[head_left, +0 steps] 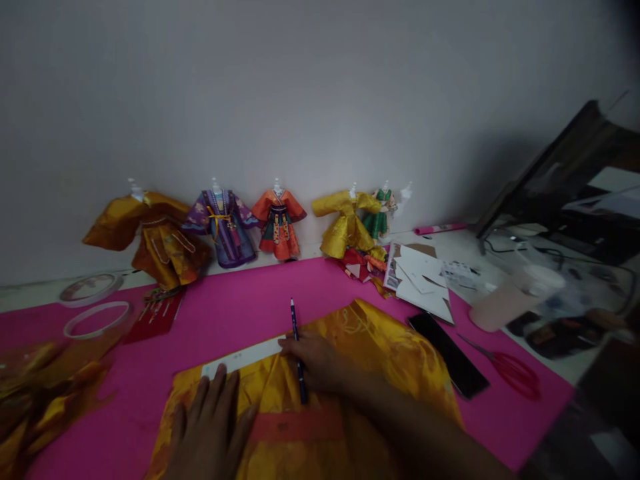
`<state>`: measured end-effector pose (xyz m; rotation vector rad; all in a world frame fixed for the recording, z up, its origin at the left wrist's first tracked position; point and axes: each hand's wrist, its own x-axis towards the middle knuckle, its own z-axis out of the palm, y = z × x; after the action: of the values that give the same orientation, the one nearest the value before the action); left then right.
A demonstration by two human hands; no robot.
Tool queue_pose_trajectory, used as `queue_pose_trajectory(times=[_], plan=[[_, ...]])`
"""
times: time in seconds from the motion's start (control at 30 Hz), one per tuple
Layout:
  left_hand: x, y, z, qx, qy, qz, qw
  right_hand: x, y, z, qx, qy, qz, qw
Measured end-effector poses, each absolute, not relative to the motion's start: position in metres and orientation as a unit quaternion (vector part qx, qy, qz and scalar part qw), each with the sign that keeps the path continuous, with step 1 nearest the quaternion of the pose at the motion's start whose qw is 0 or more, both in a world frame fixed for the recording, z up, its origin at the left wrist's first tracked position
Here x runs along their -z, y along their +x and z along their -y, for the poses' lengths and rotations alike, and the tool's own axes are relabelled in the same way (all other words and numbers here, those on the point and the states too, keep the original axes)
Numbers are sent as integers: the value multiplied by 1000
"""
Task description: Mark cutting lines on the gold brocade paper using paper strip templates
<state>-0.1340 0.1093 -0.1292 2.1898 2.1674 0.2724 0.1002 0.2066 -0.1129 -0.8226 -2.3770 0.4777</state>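
Observation:
A sheet of gold patterned fabric [380, 353] lies on the pink mat [240, 300] in front of me. My left hand [210, 427] presses flat on the fabric, fingers spread, just below a white ruler [240, 359] that lies along the fabric's upper edge. My right hand [315, 363] holds a dark blue pencil [295, 327] upright, its tip hidden against the fabric by the ruler's right end. An orange-red strip [300, 423] lies across the fabric between my hands.
Several small doll robes on stands, such as the orange one [278, 223], line the wall. A black phone [453, 353] and red scissors [510, 370] lie right of the fabric. White paper pieces [425, 280], tape rolls [95, 320] and crumpled gold fabric [35, 393] surround the mat.

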Motion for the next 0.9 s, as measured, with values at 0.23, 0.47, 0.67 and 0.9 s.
queue_pose_trajectory(times=[0.23, 0.47, 0.67, 0.9], plan=[[166, -148, -109, -128, 726, -675, -40, 116, 99, -209, -171, -299, 896, 281], [160, -146, -111, -121, 725, -676, -50, 118, 97, -213, -139, -299, 911, 248], [147, -147, -114, -61, 731, -680, -4, 110, 94, -220, -127, -326, 909, 225], [156, -146, -112, -121, 722, -681, -15, 100, 85, -231, -116, -357, 905, 200]])
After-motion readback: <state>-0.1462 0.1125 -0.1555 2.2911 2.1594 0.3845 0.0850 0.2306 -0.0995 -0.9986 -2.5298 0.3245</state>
